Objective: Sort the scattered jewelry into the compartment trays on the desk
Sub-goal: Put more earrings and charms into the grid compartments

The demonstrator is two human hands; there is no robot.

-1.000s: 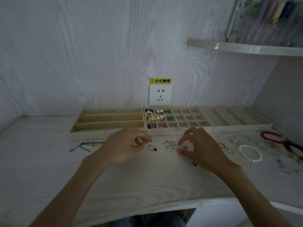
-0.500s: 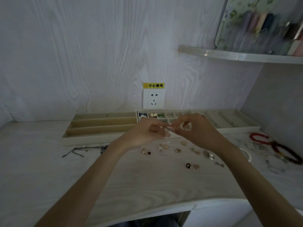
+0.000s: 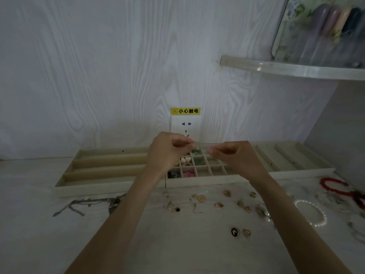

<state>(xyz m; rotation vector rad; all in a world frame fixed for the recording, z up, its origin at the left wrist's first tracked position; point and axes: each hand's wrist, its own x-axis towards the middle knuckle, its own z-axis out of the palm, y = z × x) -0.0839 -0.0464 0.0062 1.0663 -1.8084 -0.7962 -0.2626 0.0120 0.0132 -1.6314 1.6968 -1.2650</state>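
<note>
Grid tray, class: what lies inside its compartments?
The grid tray holds heart-shaped pieces, green pieces and pink pieces. The left hand and right hand cover other cells.

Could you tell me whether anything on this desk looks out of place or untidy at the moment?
Yes: small charms lie loose on the desk before the grid tray, with a pearl bracelet and red bracelet at the right. Nothing looks damaged.

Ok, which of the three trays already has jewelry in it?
The middle tray, the grid of small square compartments under both hands. Its left cells hold colourful pieces; the long-slotted trays on the left and right look empty.
</note>
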